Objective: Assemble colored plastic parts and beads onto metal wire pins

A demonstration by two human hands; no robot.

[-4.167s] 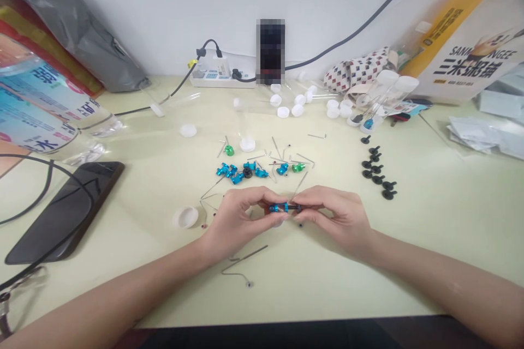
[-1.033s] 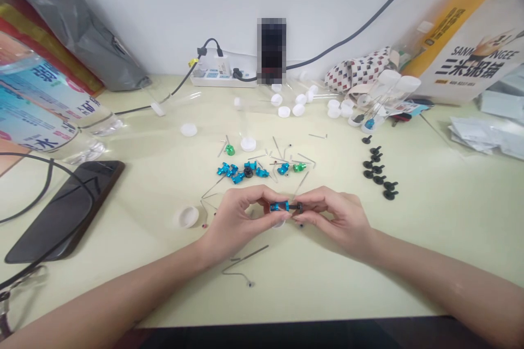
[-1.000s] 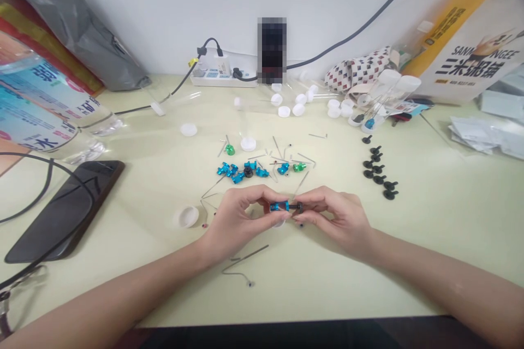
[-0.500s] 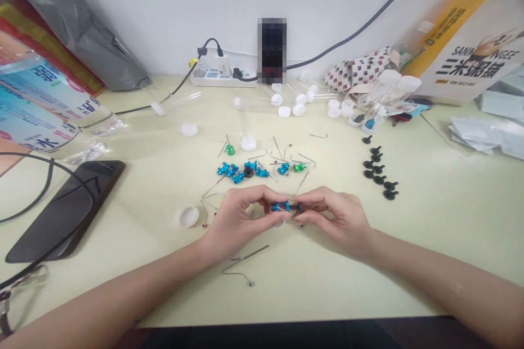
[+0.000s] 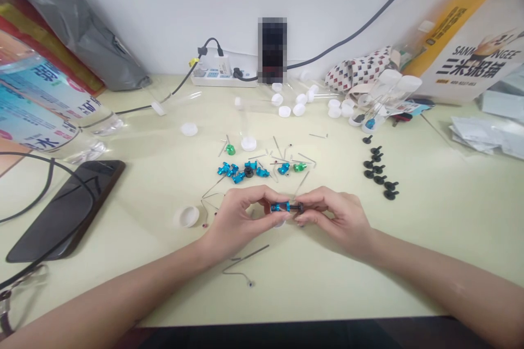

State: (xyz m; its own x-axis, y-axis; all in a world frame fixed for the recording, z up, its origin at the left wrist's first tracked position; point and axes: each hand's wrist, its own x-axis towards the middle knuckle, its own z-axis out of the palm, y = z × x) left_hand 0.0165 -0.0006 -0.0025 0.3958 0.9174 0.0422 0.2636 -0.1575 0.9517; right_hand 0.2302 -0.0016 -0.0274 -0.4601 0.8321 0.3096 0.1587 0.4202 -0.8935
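Between thumb and fingers, my left hand [image 5: 241,218] grips a blue metal part [image 5: 280,207]. My right hand [image 5: 338,221] pinches the head of a black screw [image 5: 297,208], whose shaft meets the right end of the blue part. Beyond my hands lie several blue parts [image 5: 262,172], a black piece [image 5: 248,172] and a green part [image 5: 299,167] among thin bent metal rods. Another green part [image 5: 230,149] rests further left. Several black screws [image 5: 380,179] form a loose column at the right. A bent rod [image 5: 235,272] lies in front of my left hand.
A phone [image 5: 65,210] with cables lies left, near water bottles [image 5: 36,114]. White caps [image 5: 285,112] and clear tubes are at the back, before a power strip [image 5: 223,80]. A printed bag [image 5: 470,49] and small packets [image 5: 478,136] stand or lie right. A white cap [image 5: 189,217] sits by my left hand.
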